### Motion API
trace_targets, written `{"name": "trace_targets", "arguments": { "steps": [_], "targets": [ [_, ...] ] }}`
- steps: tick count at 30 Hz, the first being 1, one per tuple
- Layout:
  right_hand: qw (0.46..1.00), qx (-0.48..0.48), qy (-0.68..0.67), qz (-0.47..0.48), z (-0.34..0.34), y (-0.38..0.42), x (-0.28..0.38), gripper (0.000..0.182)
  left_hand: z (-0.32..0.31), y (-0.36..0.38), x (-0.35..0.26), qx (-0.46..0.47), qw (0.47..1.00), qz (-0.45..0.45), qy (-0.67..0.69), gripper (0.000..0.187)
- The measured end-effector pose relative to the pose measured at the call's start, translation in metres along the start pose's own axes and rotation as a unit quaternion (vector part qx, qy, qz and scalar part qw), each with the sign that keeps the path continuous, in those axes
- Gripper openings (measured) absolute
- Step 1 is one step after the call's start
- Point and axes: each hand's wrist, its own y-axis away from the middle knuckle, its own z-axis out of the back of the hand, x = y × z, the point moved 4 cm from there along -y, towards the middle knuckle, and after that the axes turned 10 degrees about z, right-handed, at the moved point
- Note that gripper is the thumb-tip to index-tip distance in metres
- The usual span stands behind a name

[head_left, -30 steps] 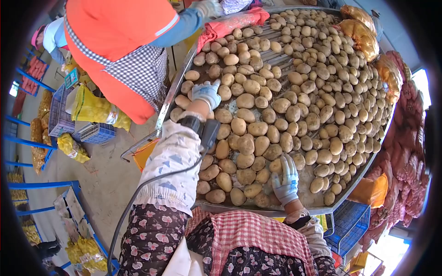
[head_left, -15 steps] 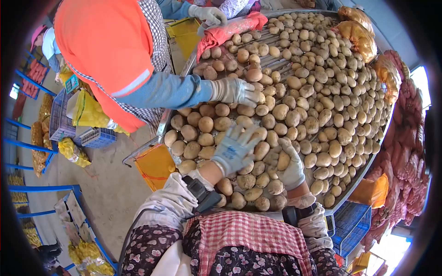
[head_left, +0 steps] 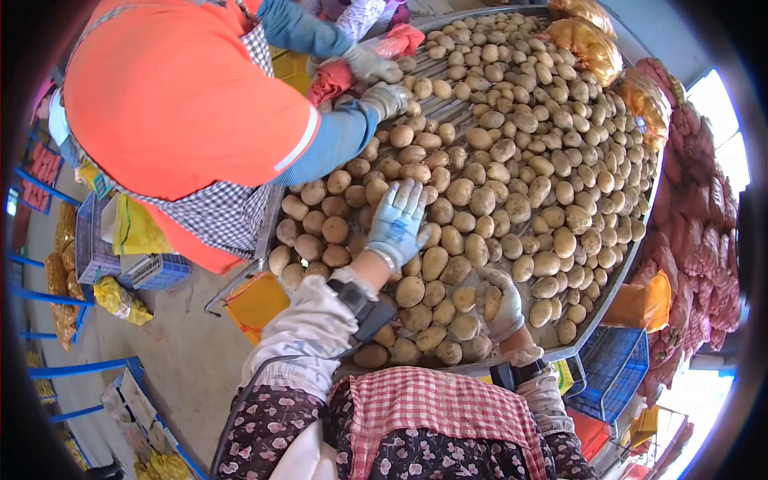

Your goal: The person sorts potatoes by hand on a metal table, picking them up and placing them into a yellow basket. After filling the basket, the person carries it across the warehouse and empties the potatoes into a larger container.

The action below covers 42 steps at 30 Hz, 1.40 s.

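Many potatoes [head_left: 480, 200] cover a large slatted metal table [head_left: 632, 264]. My left hand [head_left: 398, 222], in a pale glove with blue markings, lies over potatoes at the left with its fingers stretched out. Near the table's front edge, my gloved right hand [head_left: 504, 302] is curled around a potato [head_left: 491, 304]. Part of its fingers is hidden by the potatoes beside it.
A co-worker in an orange top [head_left: 184, 104] leans over the left side, gloved hands [head_left: 386, 100] by a red net bag [head_left: 332, 80]. Golden sacks [head_left: 588, 48] line the far right rim. Blue crates [head_left: 612, 372] and stacked red sacks [head_left: 688, 240] stand at right.
My left hand has moved forward over the potatoes. My right hand stays near the front edge with a potato. The co-worker's arm has drawn back toward the red bag.
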Motion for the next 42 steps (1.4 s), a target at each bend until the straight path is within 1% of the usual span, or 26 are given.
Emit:
{"name": "trace_targets", "arguments": {
  "steps": [1, 3, 4, 5, 7, 9, 11, 15, 16, 17, 19, 20, 21, 23, 25, 26, 29, 31, 32, 33, 34, 35, 36, 37, 40, 42],
  "targets": [
    [1.000, -0.007, 0.000, 0.001, 0.004, 0.005, 0.003, 0.031, -0.011, -0.009, -0.008, 0.042, 0.997, 0.043, -0.042, 0.067],
    [0.938, -0.046, -0.290, -0.186, -0.008, 0.019, 0.010, 0.038, -0.006, -0.037, -0.017, -0.012, 0.999, 0.033, 0.016, 0.064],
    [0.925, -0.014, -0.323, -0.200, 0.012, 0.019, -0.006, 0.039, -0.004, -0.051, -0.021, 0.001, 0.999, 0.046, 0.029, 0.062],
    [0.925, -0.018, -0.325, -0.196, 0.015, 0.026, -0.005, 0.039, -0.017, -0.062, -0.021, -0.037, 0.998, 0.040, 0.028, 0.058],
    [0.936, -0.058, -0.281, -0.203, 0.023, 0.036, -0.001, 0.036, -0.039, -0.082, -0.027, 0.129, 0.990, 0.058, -0.016, 0.055],
    [0.948, -0.060, -0.250, -0.187, 0.032, 0.044, 0.002, 0.035, -0.044, -0.092, -0.033, 0.108, 0.992, 0.071, -0.018, 0.054],
    [0.947, -0.084, -0.252, -0.181, 0.039, 0.053, 0.004, 0.036, -0.050, -0.095, -0.030, 0.178, 0.977, 0.112, 0.027, 0.056],
    [0.979, -0.081, -0.160, -0.100, 0.038, 0.058, 0.005, 0.043, -0.011, -0.083, -0.024, 0.130, 0.964, 0.122, 0.197, 0.048],
    [1.000, -0.004, -0.028, -0.008, 0.054, 0.053, -0.013, 0.044, 0.003, -0.076, -0.031, 0.061, 0.943, 0.124, 0.304, 0.046],
    [1.000, -0.003, -0.029, -0.008, 0.041, 0.048, 0.001, 0.044, 0.005, -0.066, -0.043, 0.043, 0.890, 0.094, 0.444, 0.047],
    [0.964, 0.022, -0.258, -0.059, -0.003, 0.041, 0.037, 0.049, 0.028, -0.034, -0.076, 0.043, 0.879, -0.121, 0.460, 0.049],
    [0.992, 0.052, -0.056, 0.102, 0.040, 0.036, -0.012, 0.057, 0.040, -0.028, -0.073, 0.001, 0.898, -0.142, 0.416, 0.050],
    [0.992, 0.057, -0.056, 0.099, 0.026, 0.033, 0.007, 0.057, 0.053, -0.023, -0.067, -0.042, 0.914, -0.162, 0.370, 0.052],
    [0.975, -0.019, -0.192, -0.105, 0.005, 0.027, 0.032, 0.061, 0.050, -0.050, -0.008, 0.117, 0.960, 0.114, 0.228, 0.053],
    [0.974, 0.003, -0.201, -0.101, 0.013, 0.024, 0.027, 0.056, -0.021, -0.027, 0.052, -0.126, 0.968, 0.217, 0.017, 0.053],
    [0.965, 0.008, -0.234, -0.116, 0.016, 0.025, 0.023, 0.057, -0.021, -0.015, 0.053, 0.049, 0.963, 0.231, 0.132, 0.054],
    [0.952, 0.001, -0.273, -0.142, 0.015, 0.023, 0.010, 0.062, 0.028, 0.018, 0.002, 0.085, 0.991, -0.018, 0.099, 0.041],
    [0.944, -0.042, -0.281, -0.166, 0.010, 0.023, 0.008, 0.060, 0.026, 0.029, -0.011, 0.079, 0.921, -0.096, 0.368, 0.037],
    [0.944, -0.045, -0.281, -0.167, 0.009, 0.024, 0.003, 0.060, 0.038, 0.017, -0.004, -0.011, 0.943, -0.113, 0.313, 0.036],
    [0.999, 0.015, 0.004, -0.029, 0.011, 0.021, 0.007, 0.059, 0.025, 0.002, 0.018, -0.016, 0.955, 0.016, 0.295, 0.037],
    [0.948, 0.075, 0.290, 0.111, 0.008, 0.023, 0.015, 0.058, 0.005, -0.014, 0.045, -0.008, 0.971, 0.122, 0.207, 0.041],
    [0.947, 0.071, 0.292, 0.111, 0.006, 0.023, 0.021, 0.058, 0.008, -0.026, 0.065, 0.053, 0.976, 0.193, 0.087, 0.046],
    [1.000, 0.009, 0.010, -0.021, 0.006, 0.025, 0.022, 0.055, -0.020, -0.032, 0.090, 0.116, 0.978, 0.170, -0.021, 0.051],
    [0.948, -0.053, -0.275, -0.149, 0.002, 0.030, 0.019, 0.053, -0.013, -0.034, 0.090, 0.090, 0.983, 0.141, -0.072, 0.052],
    [0.922, 0.027, -0.356, -0.148, 0.031, 0.029, -0.009, 0.058, -0.023, -0.040, 0.097, 0.135, 0.980, 0.097, -0.109, 0.050],
    [0.912, -0.004, -0.375, -0.164, 0.018, 0.026, -0.003, 0.060, -0.017, -0.041, 0.102, 0.059, 0.993, 0.071, -0.068, 0.049]
  ]
}}
